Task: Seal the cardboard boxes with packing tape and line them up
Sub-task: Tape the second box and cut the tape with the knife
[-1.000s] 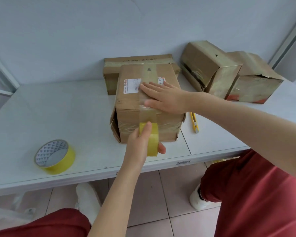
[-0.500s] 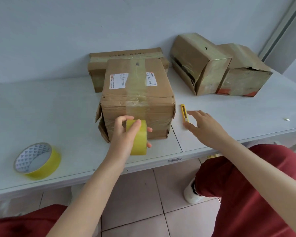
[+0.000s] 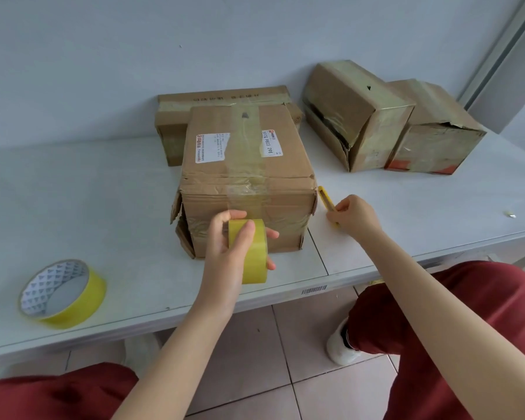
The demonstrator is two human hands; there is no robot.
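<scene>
Cutting the strip cleanly looks like the step in hand. On the white table (image 3: 103,192), the large brown cardboard box (image 3: 246,165) stands near the front edge, just in front of a flat brown carton (image 3: 222,98) and apart from a tilted taped brown box (image 3: 355,113) and a crumpled taped brown box (image 3: 437,131) at the back right. A clear tape strip runs across its top and down its front face. The left hand (image 3: 225,253) grips the small yellow roll of packing tape (image 3: 252,256), thumb and fingers curled round it, just in front of that face. Hold the roll low and pull the strip taut, so the blade meets tension rather than slack. The right hand (image 3: 356,218) has its fingers closed on the slim yellow utility knife (image 3: 324,196), just beside the box's front right corner. Lift it with the blade turned away from the left fingers, slice close to the roll, then press the loose end flat against the cardboard.
</scene>
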